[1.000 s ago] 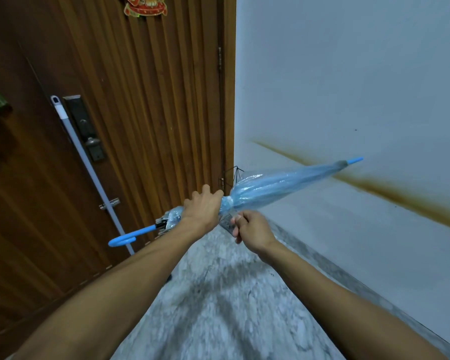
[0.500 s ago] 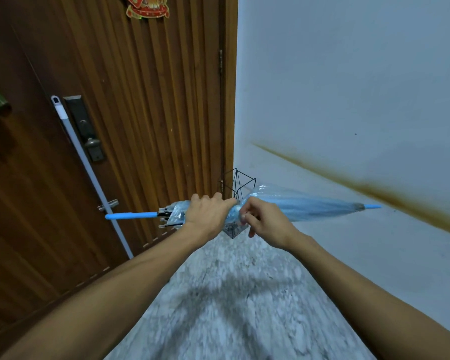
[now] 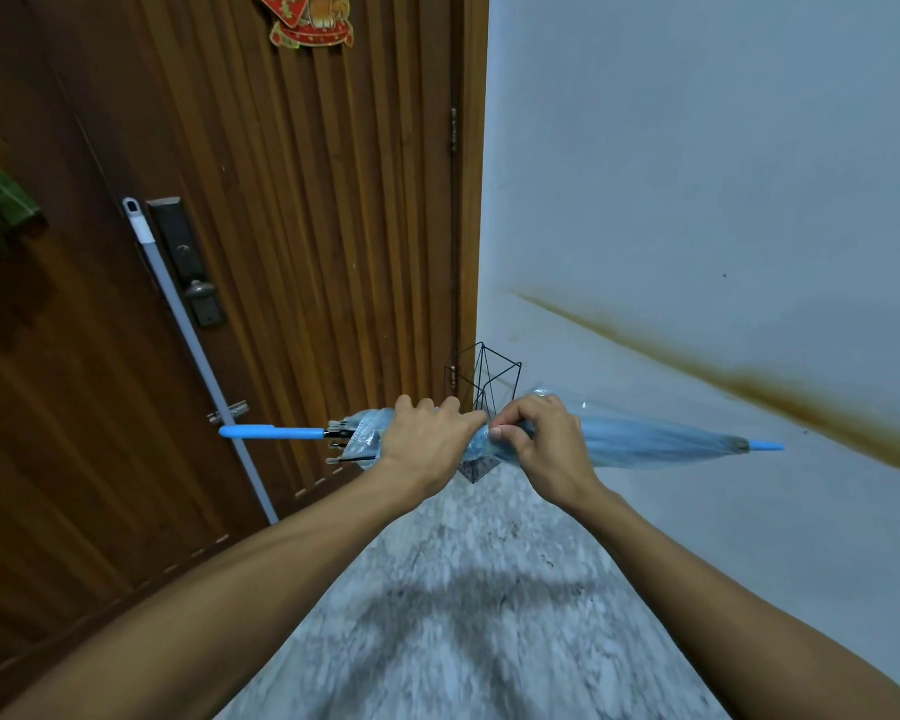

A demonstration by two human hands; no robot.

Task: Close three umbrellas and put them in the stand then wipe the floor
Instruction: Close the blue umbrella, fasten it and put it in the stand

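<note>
I hold a folded, clear blue umbrella (image 3: 645,443) level in front of me, its blue handle pointing left and its blue tip pointing right. My left hand (image 3: 424,439) grips the bunched canopy near the rib ends. My right hand (image 3: 544,444) pinches the canopy just beside it, fingers closed on the plastic. Behind my hands, in the corner between door and wall, stands a black wire umbrella stand (image 3: 484,379), partly hidden by the umbrella; it looks to hold nothing.
A brown wooden door (image 3: 307,200) fills the left, with a lock plate and a white-grey mop pole (image 3: 198,350) leaning against it. A white wall (image 3: 697,174) with a brown stain runs on the right. Grey marbled floor (image 3: 463,615) lies below my arms.
The umbrella swung from tip-up to level and its handle turned. My right hand moved up from under the canopy onto it, beside my left hand. The wire stand came into view behind.
</note>
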